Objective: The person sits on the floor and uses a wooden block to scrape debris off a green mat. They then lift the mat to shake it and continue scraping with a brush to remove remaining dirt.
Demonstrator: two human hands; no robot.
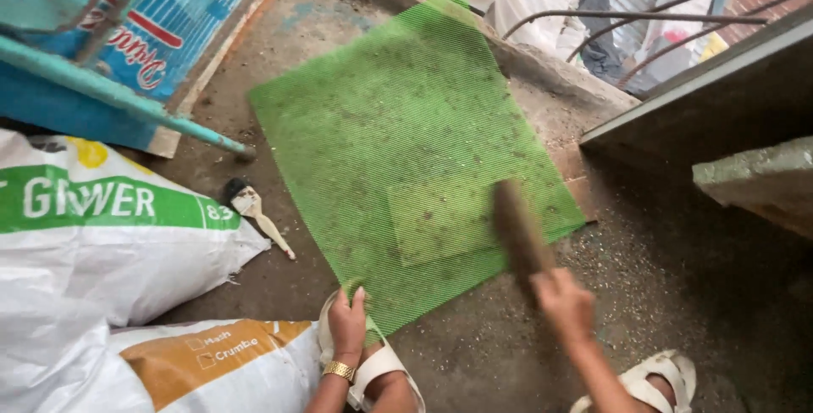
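Nearest, the left hand (pixel 347 324) pinches the near corner of the green mesh mat (pixel 398 125), which looks light, floppy and rough-woven, best held at a corner. Beside it, the right hand (pixel 563 303) is closed around a stiff, blurred brush (pixel 518 231) over the mat's right edge on the gritty concrete floor (pixel 660 277).

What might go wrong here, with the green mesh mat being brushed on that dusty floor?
1. The left hand pins only one corner of the green mesh mat, so hard strokes could make it slide or bunch up.
2. The brush in the right hand may flick grit onto the sandalled feet.
3. Swept dust could land on the feed sacks and the small paintbrush nearby.
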